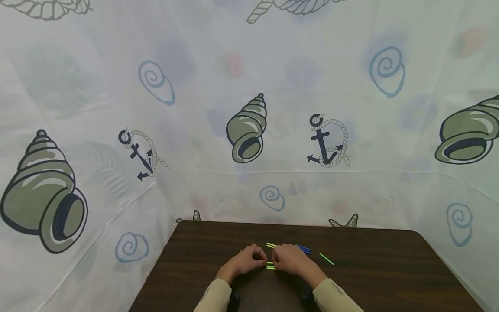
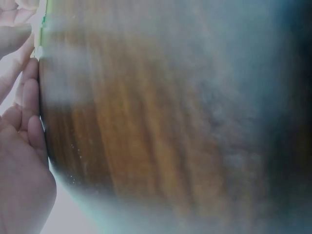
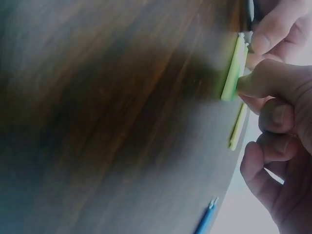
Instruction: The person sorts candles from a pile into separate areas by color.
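Observation:
My left hand [image 1: 249, 259] and right hand [image 1: 290, 258] meet over a small row of yellow-green candles [image 1: 270, 268] on the dark table. In the right wrist view, my right thumb and forefinger pinch at the lower end of the green candles [image 3: 233, 73], the other fingers curled in. My left thumb and fingertip close in at the wick end; in the left wrist view a green candle [image 2: 41, 35] shows by those fingers. Beyond the hands lie yellow candles [image 1: 270, 245], partly covered by the right hand. Blue candles [image 1: 303, 248] lie behind that hand.
A single green candle [image 1: 326, 258] lies apart, to the right of my right hand. The brown wooden table [image 1: 390, 268] has a rounded far right corner. A white cloth [image 1: 202, 130] printed with shells and anchors hangs behind and at both sides.

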A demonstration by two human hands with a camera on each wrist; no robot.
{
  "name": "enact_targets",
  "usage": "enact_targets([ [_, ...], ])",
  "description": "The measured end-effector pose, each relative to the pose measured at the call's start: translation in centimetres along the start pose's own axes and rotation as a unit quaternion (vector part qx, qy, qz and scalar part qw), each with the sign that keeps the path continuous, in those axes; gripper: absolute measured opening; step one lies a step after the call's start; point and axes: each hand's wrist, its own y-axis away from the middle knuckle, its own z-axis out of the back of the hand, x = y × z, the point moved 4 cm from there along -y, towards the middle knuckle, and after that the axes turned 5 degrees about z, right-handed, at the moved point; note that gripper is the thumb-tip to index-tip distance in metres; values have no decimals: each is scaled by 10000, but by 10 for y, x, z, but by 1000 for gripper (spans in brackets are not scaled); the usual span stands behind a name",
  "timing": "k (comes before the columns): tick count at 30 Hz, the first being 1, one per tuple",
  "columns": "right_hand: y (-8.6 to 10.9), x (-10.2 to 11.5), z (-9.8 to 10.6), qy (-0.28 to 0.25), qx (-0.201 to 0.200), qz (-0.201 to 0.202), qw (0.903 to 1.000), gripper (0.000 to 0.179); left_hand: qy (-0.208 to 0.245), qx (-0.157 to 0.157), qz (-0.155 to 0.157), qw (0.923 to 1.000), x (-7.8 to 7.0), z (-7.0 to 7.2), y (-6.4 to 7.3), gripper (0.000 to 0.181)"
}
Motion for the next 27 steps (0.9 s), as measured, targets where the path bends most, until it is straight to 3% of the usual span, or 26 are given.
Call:
enact_targets([
  [12,2,-13,7,274,-461,-539,9971,17,196,81,-315,9993,-9,2,4,14],
  [21,-4,-16,6,362,-716,-729,9941,17,-127,-274,-159,9994,1,-4,-2,6],
  [27,-7,-18,2,369,-937,-878,9910,19,-287,-322,-125,9990,1,-7,-4,7],
])
